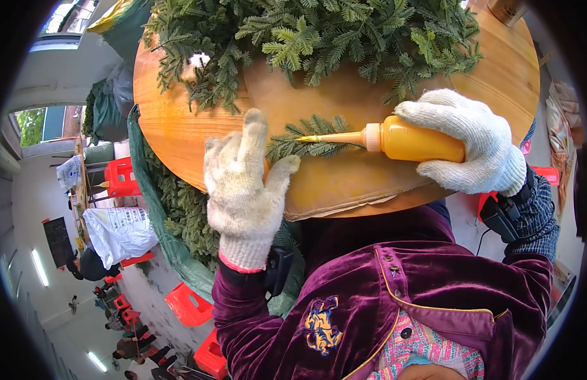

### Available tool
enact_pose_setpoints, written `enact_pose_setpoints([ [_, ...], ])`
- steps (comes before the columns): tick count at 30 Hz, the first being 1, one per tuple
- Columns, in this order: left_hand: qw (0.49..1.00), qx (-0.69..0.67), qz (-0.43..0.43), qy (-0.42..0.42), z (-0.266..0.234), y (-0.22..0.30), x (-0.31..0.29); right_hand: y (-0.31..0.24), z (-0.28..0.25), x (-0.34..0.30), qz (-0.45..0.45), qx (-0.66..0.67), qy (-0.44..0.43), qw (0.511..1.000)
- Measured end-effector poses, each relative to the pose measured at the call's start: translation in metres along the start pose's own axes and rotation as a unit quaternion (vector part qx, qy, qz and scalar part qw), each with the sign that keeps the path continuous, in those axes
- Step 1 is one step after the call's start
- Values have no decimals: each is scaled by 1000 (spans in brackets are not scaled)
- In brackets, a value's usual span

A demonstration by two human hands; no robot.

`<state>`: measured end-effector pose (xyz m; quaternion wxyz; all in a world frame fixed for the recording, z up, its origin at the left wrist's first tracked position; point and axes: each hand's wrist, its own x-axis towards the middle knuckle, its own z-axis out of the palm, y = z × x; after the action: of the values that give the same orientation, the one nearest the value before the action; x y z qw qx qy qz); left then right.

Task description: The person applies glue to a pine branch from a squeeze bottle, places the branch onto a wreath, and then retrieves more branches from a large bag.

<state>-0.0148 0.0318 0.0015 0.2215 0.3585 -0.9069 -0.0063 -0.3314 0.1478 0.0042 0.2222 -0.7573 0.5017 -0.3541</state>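
A white-gloved right hand [480,139] gripped a yellow-orange plastic squeeze bottle [423,140], its slim nozzle [341,137] extending over a small green needled sprig [324,125] on a brown sheet [356,183]. The white-gloved left hand [243,180] was just beside the sprig, thumb [282,174] and forefinger [253,139] spread wide, as bushy green boughs [306,38] lay across the round wooden table [170,126].

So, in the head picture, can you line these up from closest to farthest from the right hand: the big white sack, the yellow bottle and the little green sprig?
From the right hand:
1. Yellow bottle: right in its grip.
2. Green sprig: to the left, near the picture's middle.
3. White sack: way off at the left, farthest.
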Motion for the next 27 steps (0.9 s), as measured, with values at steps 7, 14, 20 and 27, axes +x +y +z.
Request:
enact_pose_setpoints([
  [7,998,-37,-43,-36,6,4,-9,-1,-2,0,-7,2,2,1000],
  [14,993,-105,-50,-2,19,-1,-13,-3,-1,0,6,-1,0,1000],
  [20,964,-216,-155,25,28,2,-9,-14,1,-2,23,-24,18,999],
  [27,994,-32,-62,-90,5,8,13,-34,-12,4,33,-124,-22,991],
])
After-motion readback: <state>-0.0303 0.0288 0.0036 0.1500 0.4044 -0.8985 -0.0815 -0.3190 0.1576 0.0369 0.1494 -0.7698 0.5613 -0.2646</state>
